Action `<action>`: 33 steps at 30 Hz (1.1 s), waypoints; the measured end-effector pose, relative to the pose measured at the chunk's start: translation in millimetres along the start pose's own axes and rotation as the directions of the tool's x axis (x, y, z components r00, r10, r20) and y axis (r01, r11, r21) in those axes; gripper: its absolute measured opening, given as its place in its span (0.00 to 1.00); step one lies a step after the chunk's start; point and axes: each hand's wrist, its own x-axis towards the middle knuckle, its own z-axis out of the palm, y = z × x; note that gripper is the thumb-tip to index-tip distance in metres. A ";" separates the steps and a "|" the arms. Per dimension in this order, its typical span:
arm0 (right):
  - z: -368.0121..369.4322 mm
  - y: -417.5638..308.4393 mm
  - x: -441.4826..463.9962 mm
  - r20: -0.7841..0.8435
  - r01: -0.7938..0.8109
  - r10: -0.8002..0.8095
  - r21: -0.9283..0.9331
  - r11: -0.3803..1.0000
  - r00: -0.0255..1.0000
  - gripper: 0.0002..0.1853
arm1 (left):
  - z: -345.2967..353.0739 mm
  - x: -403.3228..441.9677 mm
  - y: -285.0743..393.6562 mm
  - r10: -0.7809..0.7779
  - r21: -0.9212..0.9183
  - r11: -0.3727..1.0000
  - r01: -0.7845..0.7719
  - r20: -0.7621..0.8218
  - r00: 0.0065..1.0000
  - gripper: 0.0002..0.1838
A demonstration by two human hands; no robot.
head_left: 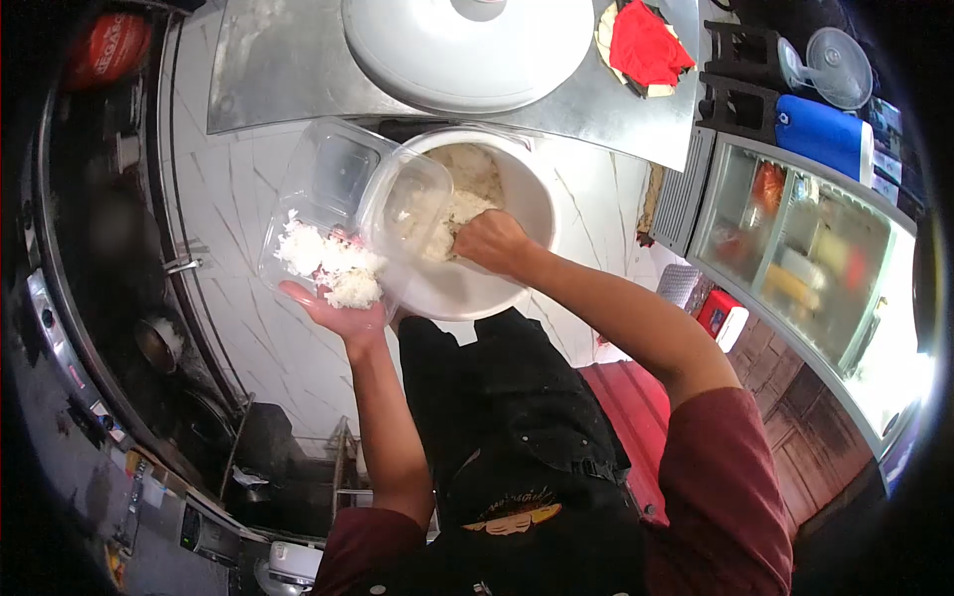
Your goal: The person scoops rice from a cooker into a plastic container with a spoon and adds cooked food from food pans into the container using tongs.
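My left hand [343,316] supports a clear plastic food container [323,164] from below, with its fingers seen through the plastic. White rice [323,260] lies heaped at the near end of it. One transparent part reaches over the left rim of a big white tub [540,189]. Inside the tub is more cooked rice [467,164]. My right hand [494,242] is down in the tub, its fingers curled closed against the rice. Whatever it grips is hidden under the fingers.
Behind the tub stands a metal table [283,79] with a large grey lid [467,60] and a red cloth [646,48]. A glass-doored display fridge [805,258] is on the right. Dark stove equipment [119,248] lines the left, and a red stool-like surface [626,417] is beside me.
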 end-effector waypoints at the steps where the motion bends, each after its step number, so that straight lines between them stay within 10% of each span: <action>1: 0.8 1.7 0.5 -0.028 -0.011 0.011 0.006 1.000 1.000 0.08 | -7.9 2.5 -0.5 -0.003 0.004 1.000 0.003 0.002 1.000 0.51; 6: -0.3 0.1 -1.4 -0.106 -0.055 0.064 0.088 0.995 0.992 0.08 | -29.6 9.0 0.2 -0.096 -0.177 0.974 0.141 0.243 0.965 0.49; 16: -3.6 -14.1 22.8 0.009 -0.297 0.311 0.322 0.899 0.950 0.10 | -20.2 8.3 -0.2 -0.085 -0.120 0.988 0.099 0.116 0.990 0.49; 33: -81.9 17.0 -86.5 -0.046 -0.194 0.232 0.405 0.894 0.972 0.13 | -32.8 14.5 17.0 -0.075 -0.206 0.968 0.145 0.317 0.945 0.54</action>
